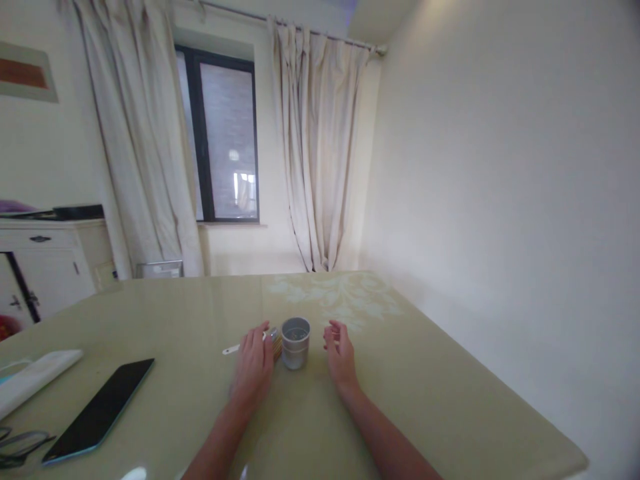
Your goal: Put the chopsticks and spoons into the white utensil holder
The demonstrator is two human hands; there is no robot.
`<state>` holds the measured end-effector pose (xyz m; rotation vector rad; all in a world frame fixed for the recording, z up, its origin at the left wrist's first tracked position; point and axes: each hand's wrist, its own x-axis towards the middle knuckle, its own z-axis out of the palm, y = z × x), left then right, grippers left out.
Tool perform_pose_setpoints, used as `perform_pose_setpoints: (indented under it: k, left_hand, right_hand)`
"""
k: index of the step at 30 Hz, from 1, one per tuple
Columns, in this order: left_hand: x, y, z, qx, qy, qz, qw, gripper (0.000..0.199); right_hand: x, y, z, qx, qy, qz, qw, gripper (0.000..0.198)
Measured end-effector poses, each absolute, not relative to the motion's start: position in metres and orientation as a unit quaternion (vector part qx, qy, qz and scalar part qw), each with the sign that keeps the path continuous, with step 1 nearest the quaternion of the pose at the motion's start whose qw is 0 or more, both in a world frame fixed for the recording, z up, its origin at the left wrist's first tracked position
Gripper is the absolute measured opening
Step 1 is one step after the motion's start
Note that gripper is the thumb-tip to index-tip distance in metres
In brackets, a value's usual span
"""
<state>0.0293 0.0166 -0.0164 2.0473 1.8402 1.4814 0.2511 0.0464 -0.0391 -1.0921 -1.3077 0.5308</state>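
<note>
A grey metal cup (295,359) stands upright on the table between my two hands. Just left of it, my left hand (254,361) lies over a flat brush with a white handle (231,350). The handle's end sticks out on the hand's left side. Its metal ferrule and pale bristles show by my fingers, close beside the cup; the middle of the brush is hidden under the hand. On the cup's other side my right hand (341,353) holds nothing, its fingers loosely curved and apart, not touching the cup.
The glossy greenish table (430,400) meets a white wall on the right. At the left lie a black tablet-like slab (103,407), a white flat object (43,377) and eyeglasses (25,445). Behind are curtains (320,133), a window (229,140) and a white cabinet (50,260).
</note>
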Motion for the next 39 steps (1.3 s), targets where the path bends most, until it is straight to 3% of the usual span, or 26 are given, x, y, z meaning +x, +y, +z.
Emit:
perform_pose_setpoints:
  k: [5,11,24,33,36,39]
  left_hand:
    - [0.057,0.005,-0.029,0.643,0.546,0.526,0.105,0.061]
    - [0.072,0.009,-0.049,0.671,0.557,0.484,0.073,0.089]
    - [0.069,0.024,-0.059,0.655,0.602,0.447,0.09,0.075]
    - [0.088,-0.037,-0.037,0.704,0.491,0.415,0.303,0.066]
    - [0.085,-0.043,-0.032,0.715,0.479,0.389,0.329,0.071]
    - [0.063,-0.033,-0.02,0.751,0.466,0.319,0.342,0.089]
  right_hand:
    - [0.27,0.045,-0.033,-0.505,-0.565,0.177,0.628,0.052]
    - [0.305,0.036,-0.029,-0.519,-0.579,0.182,0.602,0.059]
    - [0.311,0.057,-0.029,-0.519,-0.536,0.205,0.634,0.053]
    - [0.311,0.056,-0.029,-0.523,-0.526,0.2,0.641,0.053]
    - [0.307,0.055,-0.031,-0.519,-0.54,0.201,0.632,0.053]
    - [0.305,0.055,-0.032,-0.518,-0.553,0.201,0.621,0.051]
